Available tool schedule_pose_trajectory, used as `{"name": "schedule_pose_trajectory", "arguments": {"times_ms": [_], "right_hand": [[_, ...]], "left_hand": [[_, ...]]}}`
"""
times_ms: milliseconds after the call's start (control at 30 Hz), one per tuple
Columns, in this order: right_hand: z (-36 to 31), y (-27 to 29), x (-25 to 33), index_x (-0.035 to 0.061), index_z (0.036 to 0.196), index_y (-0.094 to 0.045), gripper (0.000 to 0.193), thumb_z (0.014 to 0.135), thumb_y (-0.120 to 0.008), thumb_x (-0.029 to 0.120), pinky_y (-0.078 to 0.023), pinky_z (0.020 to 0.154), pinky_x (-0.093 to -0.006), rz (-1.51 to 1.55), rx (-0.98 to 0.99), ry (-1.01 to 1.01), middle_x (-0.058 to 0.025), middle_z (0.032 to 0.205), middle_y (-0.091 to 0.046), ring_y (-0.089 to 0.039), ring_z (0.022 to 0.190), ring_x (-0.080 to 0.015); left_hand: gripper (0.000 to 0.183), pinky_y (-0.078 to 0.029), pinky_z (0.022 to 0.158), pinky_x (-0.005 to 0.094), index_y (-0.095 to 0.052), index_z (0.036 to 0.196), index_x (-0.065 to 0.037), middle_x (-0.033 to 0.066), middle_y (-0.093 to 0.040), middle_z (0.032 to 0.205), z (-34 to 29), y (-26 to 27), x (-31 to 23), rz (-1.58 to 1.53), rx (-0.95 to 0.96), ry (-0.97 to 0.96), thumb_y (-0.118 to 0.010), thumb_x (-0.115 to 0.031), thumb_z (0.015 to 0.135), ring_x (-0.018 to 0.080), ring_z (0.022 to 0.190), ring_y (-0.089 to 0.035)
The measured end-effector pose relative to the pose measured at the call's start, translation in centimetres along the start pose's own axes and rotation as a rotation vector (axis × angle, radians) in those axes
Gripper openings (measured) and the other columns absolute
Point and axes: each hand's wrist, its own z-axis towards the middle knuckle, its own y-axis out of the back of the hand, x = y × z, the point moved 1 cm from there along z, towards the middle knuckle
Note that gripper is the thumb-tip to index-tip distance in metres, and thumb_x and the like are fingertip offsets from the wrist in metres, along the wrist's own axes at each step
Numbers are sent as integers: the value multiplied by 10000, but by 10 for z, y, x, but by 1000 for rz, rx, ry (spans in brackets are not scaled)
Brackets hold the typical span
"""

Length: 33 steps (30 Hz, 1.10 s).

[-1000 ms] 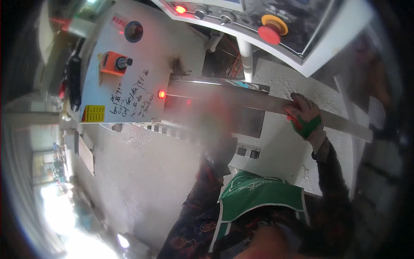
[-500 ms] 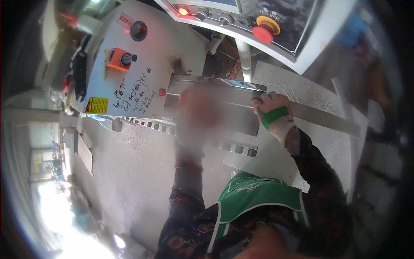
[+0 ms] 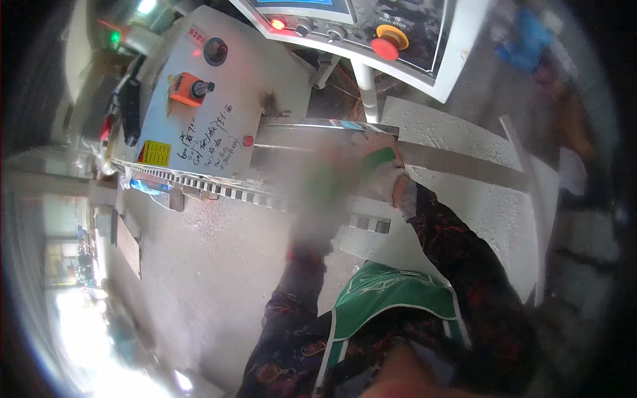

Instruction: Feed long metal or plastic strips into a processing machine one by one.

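Observation:
A long flat grey-brown strip [image 3: 468,164] runs across the metal bed [image 3: 265,154] of a machine, its far end sticking out to the right. My right hand [image 3: 381,161], in a whitish work glove with a green band, bends over the strip at the bed's right end, its fingers curled down on it and their tips partly smeared. Close to its left is my left hand [image 3: 324,176], a blur with some green on it, over the middle of the bed. Its fingers and anything in them cannot be made out.
A white machine housing [image 3: 219,99] with an orange counter knob [image 3: 190,89] stands left. Above is a control panel [image 3: 424,40] with a red stop button [image 3: 386,46]. A row of black-and-white blocks [image 3: 225,189] lines the bed's near side. A dusty pale board [image 3: 438,126] lies right.
My right hand has moved left along the strip, closer to the left hand. My blurred left hand has shifted slightly right. The whole view has turned a little.

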Motion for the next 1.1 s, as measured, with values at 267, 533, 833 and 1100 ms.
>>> {"name": "schedule_pose_trajectory", "arguments": {"times_ms": [267, 533, 833, 1100], "right_hand": [[-123, 23, -70, 275, 1297, -664, 373, 927, -660, 320, -551, 790, -507, -37, -162, -251, -49, 1097, -707, -687, 930, -329], [-186, 56, -134, 252, 1229, -692, 302, 941, -649, 331, -543, 777, -499, -234, -104, -393, -63, 1145, -705, -674, 950, -339], [-156, 35, -113, 280, 1123, -734, 280, 850, -701, 328, -529, 799, -471, -187, -125, -389, -35, 1013, -682, -662, 972, -292], [-139, 45, -86, 228, 1122, -727, 227, 927, -663, 326, -563, 797, -484, -124, -139, -430, -45, 1103, -704, -686, 976, -310]], "left_hand": [[486, -549, 927, 338, -603, 1347, -39, 130, -701, 1202, 1, 5, -27, 1665, -46, -471, -741, -248, 931, 188, 1058, -677], [526, -531, 1010, 432, -631, 1331, -95, 234, -620, 1360, 47, 60, -95, 1416, -33, -480, -769, -305, 869, 330, 1279, -606], [600, -465, 1095, 519, -577, 1429, -146, 230, -449, 1556, -36, -46, 1, 2123, 402, -1129, -703, -324, 869, 421, 1368, -523], [635, -370, 1167, 558, -548, 1452, -108, 224, -465, 1540, -66, -109, 8, 1848, 345, -406, -683, -308, 865, 451, 1433, -427]]}}
